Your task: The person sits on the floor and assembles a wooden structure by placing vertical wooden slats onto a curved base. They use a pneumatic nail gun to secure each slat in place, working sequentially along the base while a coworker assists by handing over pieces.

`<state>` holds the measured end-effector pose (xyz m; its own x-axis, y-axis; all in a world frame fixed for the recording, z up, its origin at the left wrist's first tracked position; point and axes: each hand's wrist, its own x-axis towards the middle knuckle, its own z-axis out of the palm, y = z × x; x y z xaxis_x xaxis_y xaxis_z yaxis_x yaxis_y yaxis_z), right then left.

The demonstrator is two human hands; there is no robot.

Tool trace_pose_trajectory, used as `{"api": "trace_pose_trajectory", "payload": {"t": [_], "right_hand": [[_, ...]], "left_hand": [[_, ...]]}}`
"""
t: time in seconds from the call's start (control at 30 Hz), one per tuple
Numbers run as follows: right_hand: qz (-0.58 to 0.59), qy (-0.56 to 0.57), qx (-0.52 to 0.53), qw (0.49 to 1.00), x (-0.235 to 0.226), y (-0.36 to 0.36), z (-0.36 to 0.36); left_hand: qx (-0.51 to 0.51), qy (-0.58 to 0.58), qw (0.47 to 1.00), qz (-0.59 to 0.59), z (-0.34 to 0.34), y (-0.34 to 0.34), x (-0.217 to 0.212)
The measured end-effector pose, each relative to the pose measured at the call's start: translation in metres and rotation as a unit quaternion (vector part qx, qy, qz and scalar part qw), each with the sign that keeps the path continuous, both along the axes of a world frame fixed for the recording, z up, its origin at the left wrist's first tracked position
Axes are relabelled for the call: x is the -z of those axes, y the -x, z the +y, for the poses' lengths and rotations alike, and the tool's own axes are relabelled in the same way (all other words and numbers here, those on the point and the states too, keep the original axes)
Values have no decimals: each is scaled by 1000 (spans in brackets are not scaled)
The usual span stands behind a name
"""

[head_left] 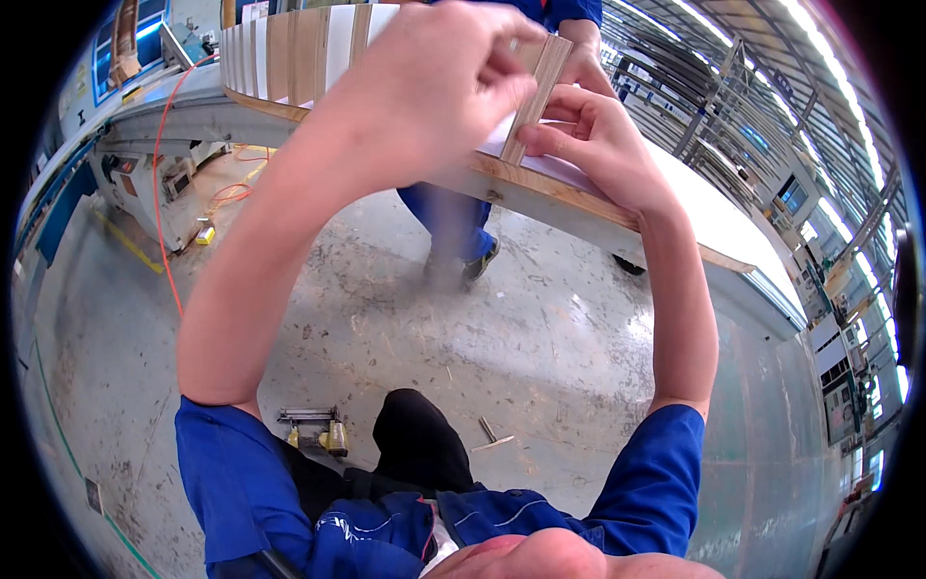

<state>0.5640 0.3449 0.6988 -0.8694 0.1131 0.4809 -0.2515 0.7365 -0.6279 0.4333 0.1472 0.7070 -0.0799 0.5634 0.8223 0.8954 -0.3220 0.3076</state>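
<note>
A layered plywood strip [536,101] stands tilted at the edge of a white-topped panel with a wooden rim [569,185]. My right hand [600,140] is closed on the strip's lower part, its thumb pressed against the near face. My left hand [439,77] is raised just left of the strip's upper part, blurred by motion. Its fingers look partly curled; whether they touch the strip I cannot tell. To the left, several upright wood strips [278,58] with white gaps between them form a curved row along the panel.
Across the panel another person in blue has a hand [584,69] close behind the strip. An orange hose [159,164] hangs at left beside a machine [154,198]. A nail-gun-like tool [323,429] and scraps [492,436] lie on the floor. Racks [675,96] stand at far right.
</note>
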Motion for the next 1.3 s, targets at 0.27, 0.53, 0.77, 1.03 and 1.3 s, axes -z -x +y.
{"api": "trace_pose_trajectory", "payload": {"t": [0.27,0.53,0.77,1.03,1.3], "right_hand": [[-60,-37,54,996,-6,7,-6],[-76,-92,64,991,0,8,-12],[-77,-108,90,987,2,9,-18],[-75,-113,99,986,2,16,-23],[-101,-118,142,978,-4,14,-34]], "left_hand": [[-58,-185,957,217,11,28,-16],[-63,-136,964,222,23,45,-12],[-60,-127,962,234,22,47,-11],[-32,-69,969,235,13,51,-25],[-3,22,955,296,3,55,-57]]}}
